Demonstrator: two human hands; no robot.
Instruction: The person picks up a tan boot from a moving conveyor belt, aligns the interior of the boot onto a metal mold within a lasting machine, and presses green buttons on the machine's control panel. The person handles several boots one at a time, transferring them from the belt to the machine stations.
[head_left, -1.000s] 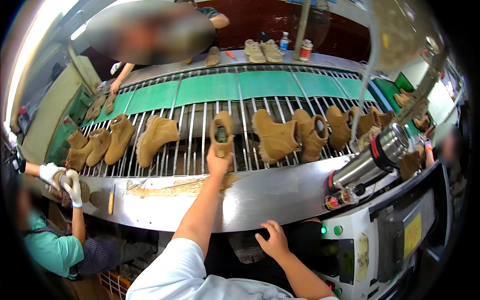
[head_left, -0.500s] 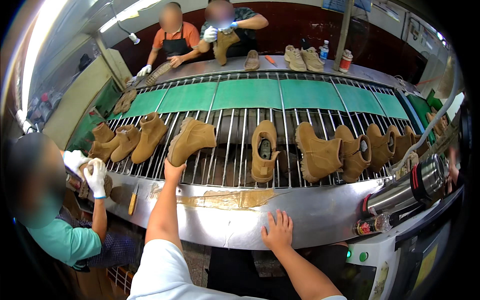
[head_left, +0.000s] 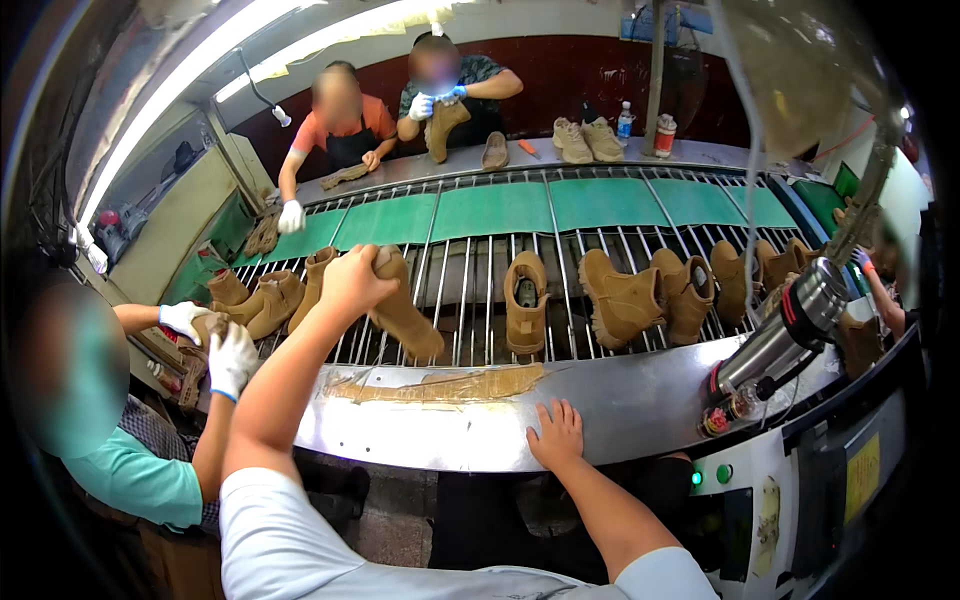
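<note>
My left hand [head_left: 358, 286] is closed round the upper end of a tan ankle boot [head_left: 408, 315] at the rack's near side. The boot slants, its toe pointing down towards me and to the right; my fingers hide part of its top. Flat on the metal ledge [head_left: 470, 440] in front of the rack lies my right hand [head_left: 557, 436], fingers spread and holding nothing. Just beyond it stands another tan boot [head_left: 525, 305], its opening facing up. Further right, a boot lying tilted [head_left: 618, 297] shows its sole edge to the left, beside a boot [head_left: 687, 300] with its opening visible.
Metal bars and a green belt [head_left: 480, 212] run across the rack. At my left a co-worker's gloved hand [head_left: 232, 362] handles a shoe. Across the rack are two more people, one holding a boot [head_left: 443, 128]. A steel flask [head_left: 790, 318] stands at right near a control box [head_left: 735, 500].
My left hand has shifted from the boot's low end to its upper end, and the boot has turned toe towards me. Across the rack, the orange-shirted person's gloved hand has reached forward over the belt.
</note>
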